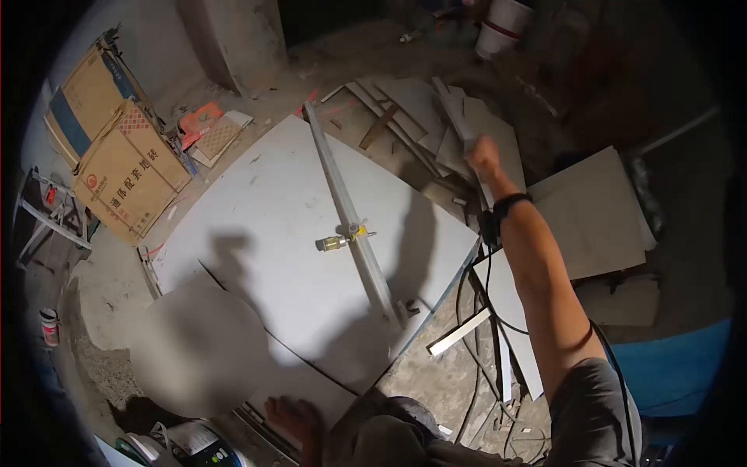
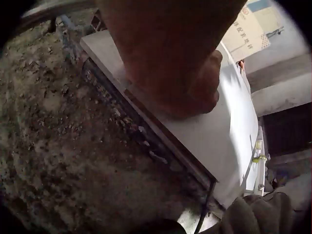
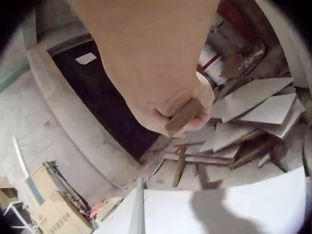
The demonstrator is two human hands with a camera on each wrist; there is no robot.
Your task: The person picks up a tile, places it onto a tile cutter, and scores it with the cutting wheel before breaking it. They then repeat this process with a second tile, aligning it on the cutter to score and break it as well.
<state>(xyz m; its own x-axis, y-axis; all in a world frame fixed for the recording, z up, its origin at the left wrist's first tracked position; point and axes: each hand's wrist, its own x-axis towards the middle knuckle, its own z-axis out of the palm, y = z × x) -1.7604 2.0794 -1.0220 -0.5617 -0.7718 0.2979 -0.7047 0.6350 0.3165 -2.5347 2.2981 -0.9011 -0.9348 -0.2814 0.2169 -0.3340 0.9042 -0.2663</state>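
My right hand (image 1: 484, 158) grips a narrow strip of tile (image 1: 453, 113) above a pile of tile offcuts. In the right wrist view the strip's brown cut end (image 3: 184, 117) pokes out of the hand. At the near edge of the work surface, my left hand (image 1: 294, 419) rests on a white tile piece (image 2: 195, 139), its fingers partly in shadow. A large white tile (image 1: 264, 194) lies ahead of it, crossed by a metal rail (image 1: 331, 171). On that rail sits a cutter head with a clear yellowish handle (image 1: 331, 244).
Tile offcuts (image 1: 412, 109) lie heaped beyond the large tile. More slabs (image 1: 587, 210) lean at the right, with black cables (image 1: 459, 296) below them. Cardboard boxes (image 1: 128, 171) stand at the left, and a white bucket (image 1: 504, 29) is at the back.
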